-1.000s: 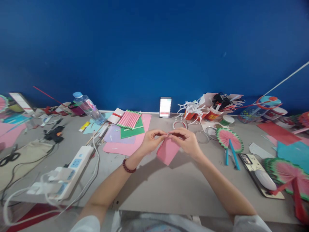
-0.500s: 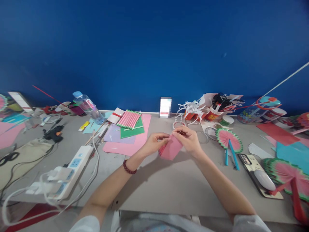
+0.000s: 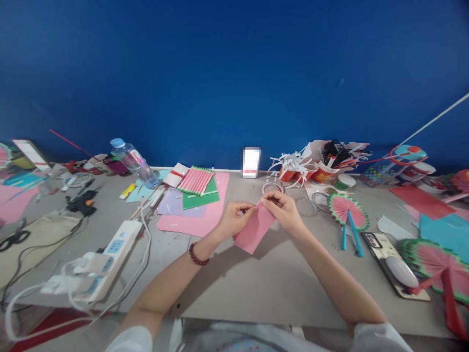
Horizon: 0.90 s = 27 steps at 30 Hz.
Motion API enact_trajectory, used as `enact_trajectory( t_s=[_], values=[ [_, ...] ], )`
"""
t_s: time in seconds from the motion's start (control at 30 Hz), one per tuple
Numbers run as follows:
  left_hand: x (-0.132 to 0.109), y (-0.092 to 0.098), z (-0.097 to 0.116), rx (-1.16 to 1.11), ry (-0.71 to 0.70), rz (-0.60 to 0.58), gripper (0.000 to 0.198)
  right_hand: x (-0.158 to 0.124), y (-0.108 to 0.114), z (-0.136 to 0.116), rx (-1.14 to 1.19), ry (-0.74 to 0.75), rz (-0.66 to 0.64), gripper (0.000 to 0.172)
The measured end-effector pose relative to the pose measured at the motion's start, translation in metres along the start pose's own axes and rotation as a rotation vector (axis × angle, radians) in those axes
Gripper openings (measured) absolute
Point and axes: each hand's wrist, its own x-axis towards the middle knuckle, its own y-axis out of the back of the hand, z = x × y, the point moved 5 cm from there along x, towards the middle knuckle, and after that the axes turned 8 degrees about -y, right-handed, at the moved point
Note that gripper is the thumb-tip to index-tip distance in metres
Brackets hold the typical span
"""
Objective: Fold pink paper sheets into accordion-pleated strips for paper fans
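Note:
A pink sheet of paper [image 3: 254, 231] hangs between my two hands above the middle of the grey table [image 3: 234, 288]. My left hand [image 3: 236, 216] pinches its upper left side between thumb and fingers. At the top edge my right hand [image 3: 283, 209] grips the paper in the same way, close to the left fingertips. Left of my hands lies a pleated pink paper [image 3: 197, 180] with green edges, on a green sheet [image 3: 201, 197] and a larger pink sheet [image 3: 179, 224]. A watermelon-like paper fan [image 3: 348, 213] with blue handles lies to the right.
At the left stand a white power strip [image 3: 114, 259] with cords and a tilted plastic bottle [image 3: 135, 164]. Cups with paper strips [image 3: 293, 166] line the blue wall near a phone [image 3: 251, 162]. A mouse [image 3: 401, 272] rests on another phone [image 3: 377, 247] beside a second fan [image 3: 441, 269].
The pink paper has turned and hangs lower, showing more of its flat face and less of its folded left side. Both hands have shifted only slightly and still hold it.

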Motion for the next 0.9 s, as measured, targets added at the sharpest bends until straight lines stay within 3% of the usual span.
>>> enact_trajectory(
  t_s=[0.2, 0.53, 0.7, 0.9],
  values=[
    [0.001, 0.0, -0.004, -0.005, 0.027, -0.005, 0.028, 0.002, -0.005, 0.005, -0.003, -0.16, -0.216, 0.028],
    [0.001, -0.01, -0.021, -0.238, 0.266, -0.209, 0.035, 0.013, 0.012, 0.011, 0.001, -0.156, -0.082, 0.03],
    [0.002, -0.01, -0.021, -0.226, 0.257, -0.195, 0.034, 0.016, 0.015, 0.014, 0.001, -0.176, -0.1, 0.029],
    [0.003, -0.007, -0.019, -0.064, 0.146, -0.111, 0.035, 0.016, 0.012, 0.017, -0.01, -0.175, -0.113, 0.032]
  ],
)
